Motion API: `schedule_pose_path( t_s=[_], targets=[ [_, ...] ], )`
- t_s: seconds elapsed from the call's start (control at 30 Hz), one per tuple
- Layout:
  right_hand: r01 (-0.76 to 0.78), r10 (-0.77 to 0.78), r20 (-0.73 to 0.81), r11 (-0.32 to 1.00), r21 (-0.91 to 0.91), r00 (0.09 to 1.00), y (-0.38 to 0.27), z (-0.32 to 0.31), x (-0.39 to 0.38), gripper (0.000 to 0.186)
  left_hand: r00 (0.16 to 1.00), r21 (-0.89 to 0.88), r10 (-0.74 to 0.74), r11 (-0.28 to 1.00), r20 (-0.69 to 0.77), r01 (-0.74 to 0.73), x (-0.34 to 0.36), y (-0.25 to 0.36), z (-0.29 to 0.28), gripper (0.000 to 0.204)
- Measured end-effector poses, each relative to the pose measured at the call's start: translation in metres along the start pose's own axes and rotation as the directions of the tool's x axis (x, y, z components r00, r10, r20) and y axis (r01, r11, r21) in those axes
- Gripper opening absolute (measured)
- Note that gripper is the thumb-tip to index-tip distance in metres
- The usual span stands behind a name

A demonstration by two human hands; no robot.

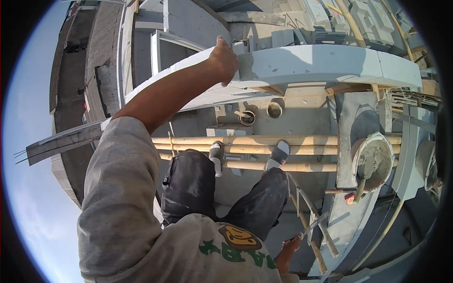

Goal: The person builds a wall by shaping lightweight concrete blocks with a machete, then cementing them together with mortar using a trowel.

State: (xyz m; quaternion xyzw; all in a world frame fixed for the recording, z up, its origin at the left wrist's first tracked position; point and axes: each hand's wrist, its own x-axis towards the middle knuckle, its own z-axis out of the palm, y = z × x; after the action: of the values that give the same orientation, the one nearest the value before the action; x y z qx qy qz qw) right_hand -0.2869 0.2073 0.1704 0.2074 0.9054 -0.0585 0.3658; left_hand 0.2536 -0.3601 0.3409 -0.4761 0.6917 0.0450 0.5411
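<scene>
My left hand [224,60] reaches forward across the top of a curved wall of white blocks [302,63]. It spans the edge of a white block [184,66], thumb on the near side and the fingers mostly hidden beyond. Low at my right side, my right hand [289,247] is closed round the handle of a metal tool with a narrow blade, which looks like a trowel [315,225]. A bucket of grey mortar [374,160] stands to my right on a plank [356,122], with a stick-like handle leaning out of it.
My feet stand on bamboo poles [306,149] laid side by side above a lower floor. Down there sit two small mortar buckets [274,110]. Crossed poles [314,221] stand under the right plank. Stacked grey blocks [373,23] lie far right; a beam with protruding rods [61,144] juts out left.
</scene>
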Motion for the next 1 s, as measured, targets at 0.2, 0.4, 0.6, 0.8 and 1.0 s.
schedule_pose_path(
  t_s=[0.2,0.4,0.6,0.8,1.0],
  targets=[
    [0.194,-0.138,0.227,0.950,-0.245,0.964,-0.066,0.016,-0.116,0.019,0.986,-0.018,-0.103,0.994,0.131,0.106,0.021,0.006,0.014,0.074],
    [0.337,-0.248,0.347,0.915,-0.223,0.904,-0.071,0.021,-0.125,0.033,0.995,-0.023,-0.065,0.998,0.076,0.067,0.043,0.023,0.020,0.045],
    [0.024,0.113,0.380,0.941,-0.337,0.918,-0.091,0.027,-0.158,0.040,0.978,-0.171,-0.198,0.968,-0.070,0.184,0.051,0.021,0.042,0.055],
    [0.329,-0.203,0.346,0.873,-0.359,0.916,-0.071,0.020,-0.152,0.039,0.990,-0.204,-0.098,0.976,-0.105,0.075,0.026,0.007,0.038,0.058],
    [0.406,-0.296,0.322,0.837,-0.366,0.899,-0.063,0.009,-0.172,0.030,0.981,-0.249,-0.025,0.968,-0.191,-0.024,-0.038,-0.039,0.018,0.056]
  ],
)
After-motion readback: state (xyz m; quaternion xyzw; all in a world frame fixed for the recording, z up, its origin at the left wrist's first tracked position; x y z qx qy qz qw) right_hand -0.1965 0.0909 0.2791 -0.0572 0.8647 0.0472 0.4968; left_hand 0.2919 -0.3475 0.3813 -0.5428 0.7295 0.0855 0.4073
